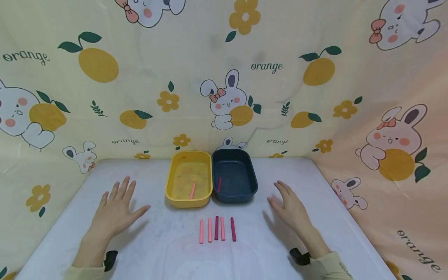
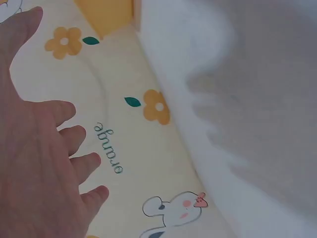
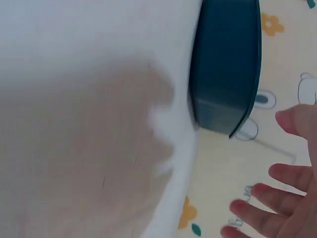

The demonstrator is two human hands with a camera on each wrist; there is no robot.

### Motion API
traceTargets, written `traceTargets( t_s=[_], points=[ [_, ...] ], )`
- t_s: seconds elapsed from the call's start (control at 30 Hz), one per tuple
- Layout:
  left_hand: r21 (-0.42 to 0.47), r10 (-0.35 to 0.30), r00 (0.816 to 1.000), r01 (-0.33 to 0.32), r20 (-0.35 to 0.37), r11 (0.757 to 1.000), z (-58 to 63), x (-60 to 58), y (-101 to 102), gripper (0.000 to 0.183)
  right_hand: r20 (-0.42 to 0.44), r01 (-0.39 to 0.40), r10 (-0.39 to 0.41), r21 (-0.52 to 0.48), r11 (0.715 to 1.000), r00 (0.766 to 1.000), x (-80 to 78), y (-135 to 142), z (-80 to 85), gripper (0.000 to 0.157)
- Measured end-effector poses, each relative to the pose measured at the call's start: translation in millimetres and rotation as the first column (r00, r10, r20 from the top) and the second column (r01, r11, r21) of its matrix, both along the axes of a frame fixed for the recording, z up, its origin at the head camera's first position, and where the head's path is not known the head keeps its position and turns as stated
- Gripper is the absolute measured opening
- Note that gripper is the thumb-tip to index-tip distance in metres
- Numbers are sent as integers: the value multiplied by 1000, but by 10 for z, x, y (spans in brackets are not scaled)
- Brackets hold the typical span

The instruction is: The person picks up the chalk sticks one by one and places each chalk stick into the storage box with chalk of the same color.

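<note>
1. Closest up, a loose row of three pink sticks (image 1: 201,231) and two dark red sticks (image 1: 233,229) lies on the white counter (image 1: 157,249). The middle ones sit pretty tight, so imo start with an outer one: pinch it mid-length from above and don't bump its neighbour.
2. Left hand (image 1: 113,214) is spread wide, right hand (image 1: 293,210) has its fingers slightly bent. Both are free, nothing in either, one on each side of the row.
3. Just past the row, two tubs side by side: the yellow tub (image 1: 190,203) has one pink stick, the dark blue tub (image 1: 234,198) one reddish stick near its left wall. Can't tell if that one's flat or propped.
</note>
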State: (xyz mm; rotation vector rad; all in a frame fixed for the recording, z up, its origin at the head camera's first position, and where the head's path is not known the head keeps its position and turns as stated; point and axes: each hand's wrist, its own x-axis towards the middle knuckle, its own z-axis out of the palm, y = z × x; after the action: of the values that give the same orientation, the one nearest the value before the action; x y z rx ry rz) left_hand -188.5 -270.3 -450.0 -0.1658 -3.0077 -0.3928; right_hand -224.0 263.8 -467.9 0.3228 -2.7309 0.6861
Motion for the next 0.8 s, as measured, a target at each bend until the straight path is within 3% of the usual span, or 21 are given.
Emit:
traceTargets(
  t_s=[0.3,0.53,0.8],
  points=[
    [18,-49,996,51,-71,999,113,-91,210,103,2,-26,27,-135,991,1000,77,-254,-6,47],
    [16,-76,989,78,-124,997,93,-220,366,91,46,-61,73,-216,975,996,129,-470,-60,42],
    [-25,-137,979,134,-152,991,54,-343,535,81,98,-144,178,-282,949,979,203,-686,-134,40]
  ],
)
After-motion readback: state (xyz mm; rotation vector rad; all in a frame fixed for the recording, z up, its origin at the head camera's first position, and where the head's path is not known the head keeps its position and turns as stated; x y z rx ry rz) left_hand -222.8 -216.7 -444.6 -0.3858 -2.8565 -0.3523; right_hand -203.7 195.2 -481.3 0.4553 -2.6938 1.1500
